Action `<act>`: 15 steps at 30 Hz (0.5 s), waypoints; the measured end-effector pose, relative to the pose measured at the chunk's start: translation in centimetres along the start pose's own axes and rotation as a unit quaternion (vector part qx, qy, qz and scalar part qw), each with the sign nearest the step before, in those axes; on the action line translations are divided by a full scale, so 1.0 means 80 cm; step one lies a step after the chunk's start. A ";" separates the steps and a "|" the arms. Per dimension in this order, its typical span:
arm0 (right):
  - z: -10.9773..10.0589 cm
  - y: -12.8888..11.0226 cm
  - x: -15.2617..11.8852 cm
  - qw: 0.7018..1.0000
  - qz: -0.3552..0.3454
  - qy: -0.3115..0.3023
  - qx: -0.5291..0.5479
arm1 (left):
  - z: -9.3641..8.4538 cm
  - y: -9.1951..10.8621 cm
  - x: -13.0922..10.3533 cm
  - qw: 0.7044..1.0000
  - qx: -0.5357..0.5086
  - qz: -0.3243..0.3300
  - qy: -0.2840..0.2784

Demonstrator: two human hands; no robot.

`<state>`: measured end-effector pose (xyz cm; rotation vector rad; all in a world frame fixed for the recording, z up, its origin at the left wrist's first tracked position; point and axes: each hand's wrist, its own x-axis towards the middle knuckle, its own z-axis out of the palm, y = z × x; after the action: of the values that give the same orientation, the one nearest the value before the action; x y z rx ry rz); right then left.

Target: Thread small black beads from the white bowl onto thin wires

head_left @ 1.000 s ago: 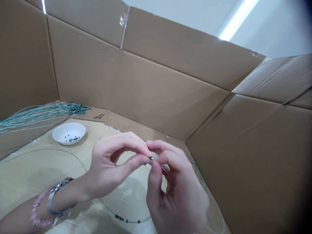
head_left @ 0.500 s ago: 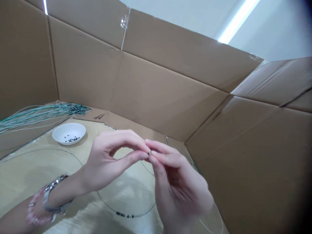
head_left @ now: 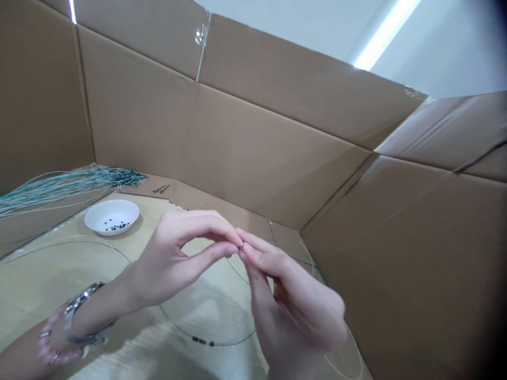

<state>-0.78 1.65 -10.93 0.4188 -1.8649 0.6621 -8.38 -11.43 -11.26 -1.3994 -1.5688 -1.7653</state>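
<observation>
Bright strip light (head_left: 387, 36) upper right; soft shadows across tabletop (head_left: 43, 282); right corners black (vignetting).

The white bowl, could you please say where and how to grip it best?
Probably pinch the white bowl by its right rim, coming from above right: it stands upright and shallow, green strands lie beyond it, and beads inside favour keeping level.

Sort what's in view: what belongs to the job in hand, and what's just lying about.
In use, it seems:
left hand
right hand
tiny dark piece pinched between them
beaded strand below
white bowl with dark bits

Lying aside, apparently:
green-and-white bundle
thin dark items behind the bowl
</observation>
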 end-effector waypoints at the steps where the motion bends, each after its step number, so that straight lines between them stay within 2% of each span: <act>1: 0.001 0.000 0.000 1.000 0.001 0.000 -0.002 | -0.001 0.000 0.000 1.000 0.002 0.000 -0.001; 8: 0.001 0.002 0.005 0.999 0.007 0.030 0.026 | -0.005 -0.001 0.000 0.997 0.063 0.031 0.008; 15: -0.002 0.003 0.006 1.000 -0.004 -0.009 0.008 | -0.008 -0.001 0.000 0.986 0.153 0.072 0.001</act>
<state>-1.02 1.95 -10.54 0.4426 -1.8755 0.6697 -8.69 -11.97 -11.18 -1.3217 -1.6120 -1.3747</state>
